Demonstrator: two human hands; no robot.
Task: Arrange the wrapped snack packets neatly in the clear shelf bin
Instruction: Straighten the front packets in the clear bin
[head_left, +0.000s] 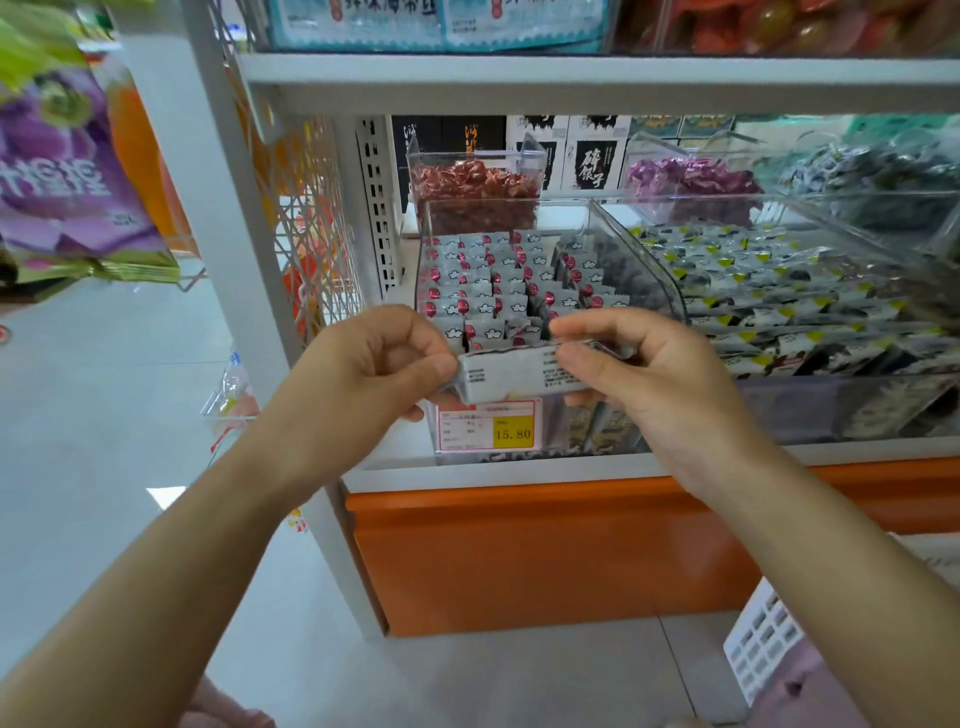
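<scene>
Shop shelf (571, 78) of white metal carries tubs of red sweets (472, 192) and purple sweets (691, 176) at the back, with a side bin (779, 291) of yellow-marked packs on the right. Left grip (374, 364) and right grip (639, 374) each pinch an end of one white packet (511, 374), held level at the front edge of the clear bin (649, 249), above its price tag (485, 426) and partly hiding that edge. Inside the bin, packed rows (478, 280) stand upright on the left, with darker packs on the right.
</scene>
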